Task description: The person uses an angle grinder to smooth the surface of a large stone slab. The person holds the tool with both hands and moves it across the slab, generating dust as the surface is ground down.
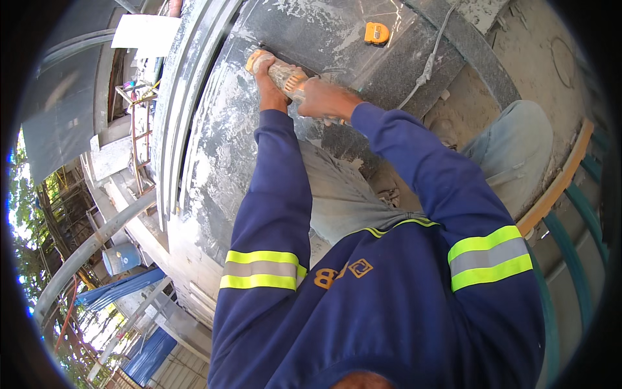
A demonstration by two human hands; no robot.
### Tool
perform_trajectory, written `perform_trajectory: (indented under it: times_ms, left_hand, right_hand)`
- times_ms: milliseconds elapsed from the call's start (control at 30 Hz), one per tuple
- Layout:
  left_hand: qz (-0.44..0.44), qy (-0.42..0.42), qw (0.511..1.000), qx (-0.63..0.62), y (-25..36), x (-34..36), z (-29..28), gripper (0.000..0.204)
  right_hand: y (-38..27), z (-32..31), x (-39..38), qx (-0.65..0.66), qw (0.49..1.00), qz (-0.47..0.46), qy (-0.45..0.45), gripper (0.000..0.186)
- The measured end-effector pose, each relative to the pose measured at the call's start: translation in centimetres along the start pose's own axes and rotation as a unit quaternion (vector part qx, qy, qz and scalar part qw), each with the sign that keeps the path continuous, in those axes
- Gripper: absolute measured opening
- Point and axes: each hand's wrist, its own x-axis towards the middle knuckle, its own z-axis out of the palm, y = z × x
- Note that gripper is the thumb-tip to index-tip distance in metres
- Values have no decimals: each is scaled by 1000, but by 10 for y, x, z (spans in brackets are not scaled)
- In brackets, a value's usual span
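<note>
Power tool (280, 72), orange-ended and coated in dust, is in both hands at the dark, pale-streaked slab (314, 42), left of the orange tape measure (376, 33) and a little nearer the person. The left hand (267, 76) has its grip closed around the front end; the right hand (322, 97) has its grip closed around the rear body, below and left of the tape measure. Some fingertips are hidden beneath the tool.

Right of the tape measure runs a grey cable (435, 52) with a thickened lump along it; whether it feeds the tool cannot be told. A dark curved strip (476, 48) lies farther right, and one denim-covered knee (518, 133) stands below and to the right.

The step in hand looks like working the slab with the tool's far end, though whether it is running does not show. The next move probably calls for both grips staying closed, the head guided steadily along the surface and the cable kept clear of it.
</note>
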Motion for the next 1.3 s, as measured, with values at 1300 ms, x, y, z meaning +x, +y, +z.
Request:
perform_trajectory:
  times_ms: [1300]
  left_hand:
    - [14,-10,1000,-19,-2,-4,23,55]
  right_hand:
    - [10,-13,-7,-9,998,-56,30,36]
